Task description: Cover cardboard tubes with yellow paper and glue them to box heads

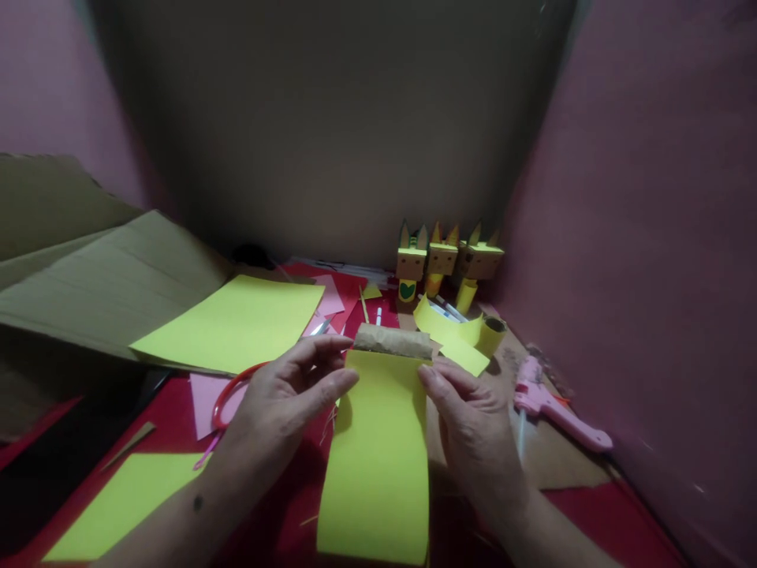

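A long strip of yellow paper (378, 457) hangs toward me, its far edge lying along a brown cardboard tube (393, 341). My left hand (296, 386) pinches the strip's upper left side with the thumb on top, and its index finger reaches the tube's left end. At the strip's upper right corner, my right hand (473, 410) grips with the thumb on the paper and the other fingers curled behind. Part of the tube's lower side is hidden by the paper. Scissors with a red handle (221, 402) lie beyond my left wrist.
A pink glue gun (556, 410) rests on cardboard at right. Behind it are a yellow-covered tube (490, 335) and several cardboard figures (442, 259). Yellow sheets (236, 323), pink paper (204, 402) and a large folded cardboard piece (106, 276) occupy the left. Walls close in behind and right.
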Demonstrator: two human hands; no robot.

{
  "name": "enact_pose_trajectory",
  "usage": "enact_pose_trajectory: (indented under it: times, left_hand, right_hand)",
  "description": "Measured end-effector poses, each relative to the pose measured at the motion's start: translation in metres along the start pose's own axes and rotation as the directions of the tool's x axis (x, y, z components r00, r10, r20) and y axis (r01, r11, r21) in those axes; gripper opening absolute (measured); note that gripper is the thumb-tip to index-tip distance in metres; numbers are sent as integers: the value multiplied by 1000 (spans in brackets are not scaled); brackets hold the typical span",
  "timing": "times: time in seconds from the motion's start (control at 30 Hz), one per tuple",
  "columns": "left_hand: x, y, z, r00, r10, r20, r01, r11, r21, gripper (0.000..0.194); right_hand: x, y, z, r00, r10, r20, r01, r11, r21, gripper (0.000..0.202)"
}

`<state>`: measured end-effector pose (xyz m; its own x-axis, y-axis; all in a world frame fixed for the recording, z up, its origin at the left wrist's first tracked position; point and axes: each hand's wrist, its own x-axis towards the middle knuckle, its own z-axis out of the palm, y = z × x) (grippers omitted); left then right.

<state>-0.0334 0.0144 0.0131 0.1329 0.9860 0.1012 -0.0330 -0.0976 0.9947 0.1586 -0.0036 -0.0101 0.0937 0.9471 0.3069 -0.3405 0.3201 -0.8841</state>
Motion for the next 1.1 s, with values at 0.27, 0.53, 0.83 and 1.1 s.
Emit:
enact_pose_trajectory:
  times: [0.27, 0.53, 0.83, 1.1]
  left_hand:
    - [1, 4, 7, 991, -32, 128, 58, 977, -206, 12]
    - [3, -4, 1, 993, 64, 104, -51, 991, -123, 16]
    - [1, -5, 1, 994, 87, 66, -81, 992, -94, 16]
    - [1, -8, 3, 997, 57, 54, -50, 989, -137, 12]
  right_hand:
    - [-4, -3, 4, 998, -33, 54, 33, 999, -5, 15]
    - [-5, -6, 6, 996, -48, 76, 54, 996, -78, 16]
    - [-5, -10, 8, 997, -22, 73, 29, 994, -103, 15]
    - [-3, -16, 8, 994, -16, 106, 33, 987, -157, 22]
